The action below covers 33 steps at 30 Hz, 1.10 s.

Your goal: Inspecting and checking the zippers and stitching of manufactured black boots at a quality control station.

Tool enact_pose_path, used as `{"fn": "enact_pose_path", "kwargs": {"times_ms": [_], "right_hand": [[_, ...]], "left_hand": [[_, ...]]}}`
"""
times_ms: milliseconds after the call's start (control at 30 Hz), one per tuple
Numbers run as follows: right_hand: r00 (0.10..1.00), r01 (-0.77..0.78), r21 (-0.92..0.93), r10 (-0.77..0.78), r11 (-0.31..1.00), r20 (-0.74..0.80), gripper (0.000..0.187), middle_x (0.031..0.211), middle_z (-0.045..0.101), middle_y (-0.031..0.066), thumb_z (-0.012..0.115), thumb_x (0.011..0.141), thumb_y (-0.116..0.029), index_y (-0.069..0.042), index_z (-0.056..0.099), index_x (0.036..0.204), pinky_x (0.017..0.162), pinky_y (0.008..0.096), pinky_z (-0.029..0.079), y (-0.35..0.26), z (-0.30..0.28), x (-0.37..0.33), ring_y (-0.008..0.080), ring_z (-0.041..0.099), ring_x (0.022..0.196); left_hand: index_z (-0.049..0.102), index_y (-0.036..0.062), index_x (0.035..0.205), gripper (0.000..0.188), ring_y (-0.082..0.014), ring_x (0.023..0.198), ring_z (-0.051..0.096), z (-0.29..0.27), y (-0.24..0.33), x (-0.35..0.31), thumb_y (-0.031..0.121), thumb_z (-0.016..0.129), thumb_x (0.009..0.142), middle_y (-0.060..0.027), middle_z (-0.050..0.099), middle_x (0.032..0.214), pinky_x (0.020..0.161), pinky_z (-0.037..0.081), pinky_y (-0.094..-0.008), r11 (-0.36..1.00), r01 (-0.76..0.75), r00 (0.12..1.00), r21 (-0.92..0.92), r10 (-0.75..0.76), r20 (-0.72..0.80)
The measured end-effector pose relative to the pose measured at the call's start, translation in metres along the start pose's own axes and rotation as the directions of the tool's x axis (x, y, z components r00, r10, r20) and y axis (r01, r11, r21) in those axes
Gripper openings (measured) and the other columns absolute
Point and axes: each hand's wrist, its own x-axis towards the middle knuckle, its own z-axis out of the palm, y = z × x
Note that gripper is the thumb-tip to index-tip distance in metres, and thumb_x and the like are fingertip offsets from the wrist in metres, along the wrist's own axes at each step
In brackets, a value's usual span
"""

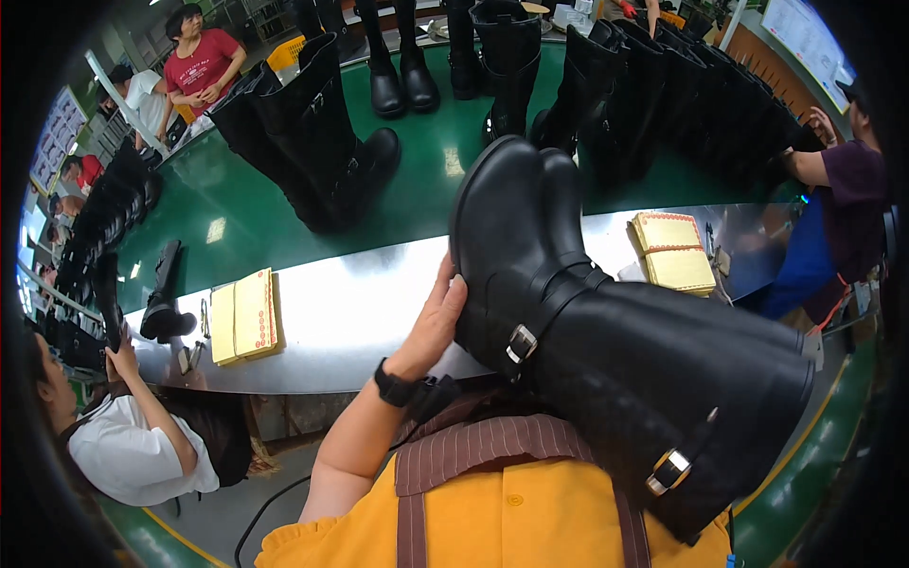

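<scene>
A pair of tall black boots (615, 346) lies tilted across the front of my body. Their toes point up and away, and the shafts run down to the right. The nearer boot carries straps with silver buckles at the ankle and near the top; its mate (565, 204) shows partly behind it. My left hand (432, 327) is closed against the sole side of the nearer boot, thumb showing and fingertips hidden behind it. A dark band is on that wrist. My right hand does not show.
Banded stacks of yellow paper (244, 317) (672, 251) lie on the steel ledge (350, 303). Black boots (322, 142) stand on the green table (237, 189), with many more along the back right. Co-workers sit at left (142, 435) and right (852, 180); others stand at the far left.
</scene>
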Motion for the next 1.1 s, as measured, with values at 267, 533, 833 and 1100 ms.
{"fn": "enact_pose_path", "kwargs": {"times_ms": [267,533,833,1100], "right_hand": [[1.0,0.005,0.175,-0.009,0.985,0.023,0.053,0.134,0.053,0.0159,0.047,0.102,-0.037,0.0,0.044,0.14,0.101,0.0405,0.046,0.017,-0.021,-0.016,0.0272,0.056,0.117],[0.994,0.009,0.316,-0.044,0.949,0.104,0.051,0.135,0.053,0.0177,0.045,0.103,-0.035,0.001,0.045,0.139,0.101,0.0431,0.047,0.024,-0.026,-0.017,0.0296,0.056,0.118],[0.969,-0.074,0.371,-0.022,0.926,0.247,0.049,0.135,0.053,0.0197,0.042,0.104,-0.033,0.002,0.046,0.138,0.102,0.0459,0.049,0.014,-0.018,-0.003,0.0322,0.057,0.12],[0.989,0.0,0.375,-0.054,0.927,0.134,0.058,0.145,0.046,0.0156,0.044,0.102,-0.044,-0.005,0.038,0.145,0.113,0.0511,0.034,-0.003,0.024,-0.016,0.0306,0.044,0.135]], "left_hand": [[0.022,0.0095,0.153,0.069,-0.023,0.136,0.04,-0.009,-0.029,-0.003,0.05,0.041,0.101,-0.0083,0.037,0.152,0.112,0.033,-0.0402,0.869,0.178,0.977,-0.461,-0.1,0.189],[0.033,0.007,0.147,0.077,-0.026,0.134,0.043,-0.01,-0.036,-0.012,0.065,0.03,0.097,-0.0112,0.044,0.146,0.112,0.035,-0.0433,0.842,0.258,0.966,-0.473,-0.231,0.116],[0.045,0.0008,0.139,0.06,-0.026,0.122,0.056,-0.011,-0.037,-0.001,0.047,0.027,0.105,-0.0153,0.057,0.133,0.104,0.046,-0.0404,0.646,0.291,0.952,-0.706,-0.268,0.148],[0.036,0.0072,0.146,0.066,-0.0294,0.13,0.049,-0.009,-0.021,-0.004,0.055,0.034,0.1,-0.0158,0.047,0.144,0.109,0.042,-0.0456,0.51,0.195,0.976,-0.838,-0.184,0.114]]}}
